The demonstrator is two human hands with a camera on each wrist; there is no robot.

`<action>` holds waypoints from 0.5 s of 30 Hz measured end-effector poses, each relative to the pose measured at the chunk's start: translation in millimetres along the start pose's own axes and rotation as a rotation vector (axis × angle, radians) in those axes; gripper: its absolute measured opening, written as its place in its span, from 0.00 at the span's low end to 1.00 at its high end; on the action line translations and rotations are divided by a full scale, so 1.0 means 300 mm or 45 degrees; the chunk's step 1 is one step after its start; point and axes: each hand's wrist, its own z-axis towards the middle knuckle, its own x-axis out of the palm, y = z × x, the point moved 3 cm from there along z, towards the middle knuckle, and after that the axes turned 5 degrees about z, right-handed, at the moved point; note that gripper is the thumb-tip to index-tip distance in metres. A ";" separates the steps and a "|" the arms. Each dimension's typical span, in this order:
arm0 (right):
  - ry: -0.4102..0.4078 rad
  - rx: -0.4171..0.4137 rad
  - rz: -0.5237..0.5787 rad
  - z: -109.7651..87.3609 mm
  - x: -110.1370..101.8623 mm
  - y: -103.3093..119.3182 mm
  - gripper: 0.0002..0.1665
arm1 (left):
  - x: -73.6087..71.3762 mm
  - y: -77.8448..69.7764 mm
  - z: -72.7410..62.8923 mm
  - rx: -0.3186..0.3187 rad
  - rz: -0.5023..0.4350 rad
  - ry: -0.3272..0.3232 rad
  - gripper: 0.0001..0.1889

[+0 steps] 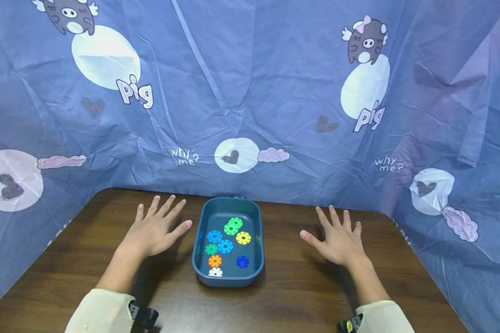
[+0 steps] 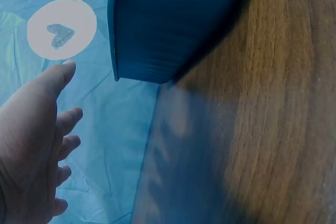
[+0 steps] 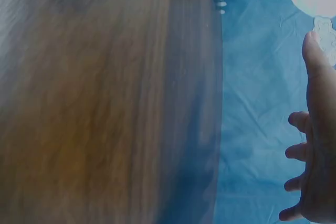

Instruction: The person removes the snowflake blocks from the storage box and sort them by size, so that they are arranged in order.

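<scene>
A dark teal plastic tray (image 1: 228,280) stands on the table. Inside it lie several notched plastic discs: a yellow disc (image 1: 243,238), an orange disc (image 1: 215,261), a dark blue disc (image 1: 242,262), a white disc (image 1: 215,272), plus lighter blue and green ones. To the tray's left, my left hand (image 1: 153,231) is spread with its fingers straight and holds nothing. My right hand (image 1: 339,240) is likewise spread, farther off on the tray's right, with nothing in it. In the left wrist view, the tray's outer wall (image 2: 168,19) is near my thumb.
The brown wooden table (image 1: 291,296) reaches back to a blue printed cloth (image 1: 250,92), which hangs behind it and along both sides. A strap with a small dark device (image 1: 146,317) sits at my left wrist, and another device (image 1: 349,325) at my right.
</scene>
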 end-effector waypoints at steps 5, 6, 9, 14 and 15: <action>-0.005 -0.039 -0.005 0.025 0.003 0.049 0.61 | 0.006 -0.008 0.011 0.001 0.002 0.016 0.45; -0.002 -0.046 -0.008 0.031 0.006 0.059 0.61 | 0.007 -0.011 0.013 0.002 -0.001 0.016 0.45; 0.006 -0.074 -0.013 0.046 0.013 0.095 0.62 | 0.011 -0.018 0.022 0.008 -0.007 0.018 0.45; 0.019 -0.117 -0.013 0.066 0.021 0.164 0.62 | 0.020 -0.037 0.036 0.021 -0.018 0.023 0.44; 0.022 -0.124 -0.015 0.070 0.022 0.178 0.62 | 0.021 -0.041 0.038 0.023 -0.023 0.022 0.43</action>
